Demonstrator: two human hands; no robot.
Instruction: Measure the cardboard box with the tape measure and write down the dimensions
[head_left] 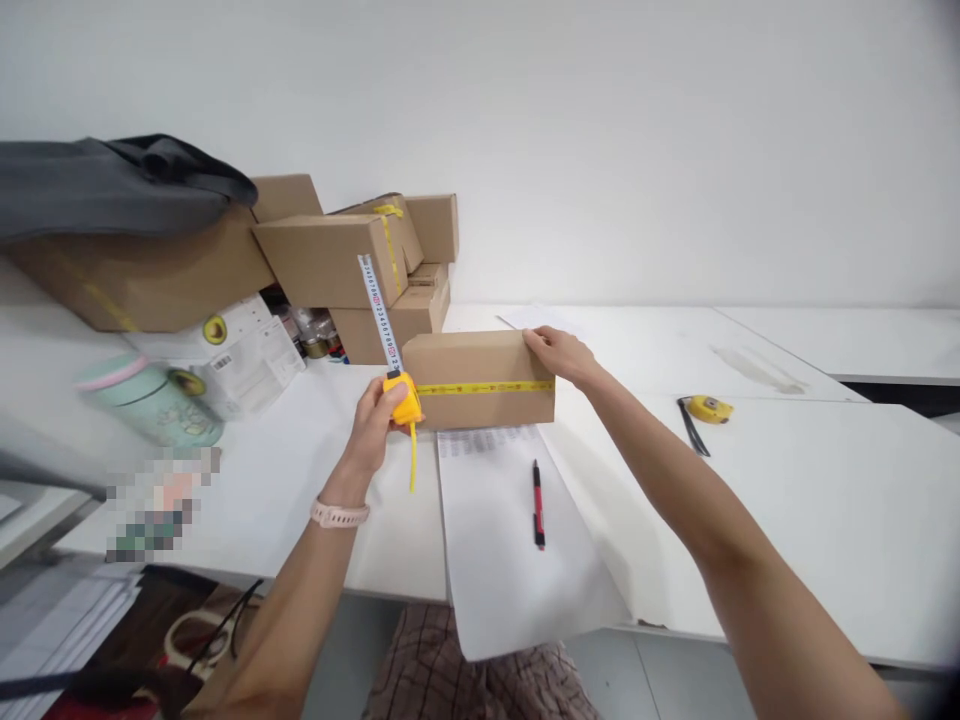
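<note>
My left hand (373,425) is closed around a yellow tape measure (406,398), its blade (380,315) drawn out and pointing up and away, its yellow strap hanging below. A brown cardboard box (480,408) with a yellow tape strip along its side is just right of the tape measure. My right hand (559,352) grips the box at its upper right corner, thumb and fingers at the edge. Below the box lies a white paper sheet (495,540) with printing near its top, and a red and black pen (538,505) rests on it.
Stacked cardboard boxes (322,260) stand at the back left, with dark fabric (112,190) on top. A mint bottle (150,400) is at the left. On the right lies another yellow tape measure (709,408) with a black strap. The white table's (810,500) front edge is near my legs.
</note>
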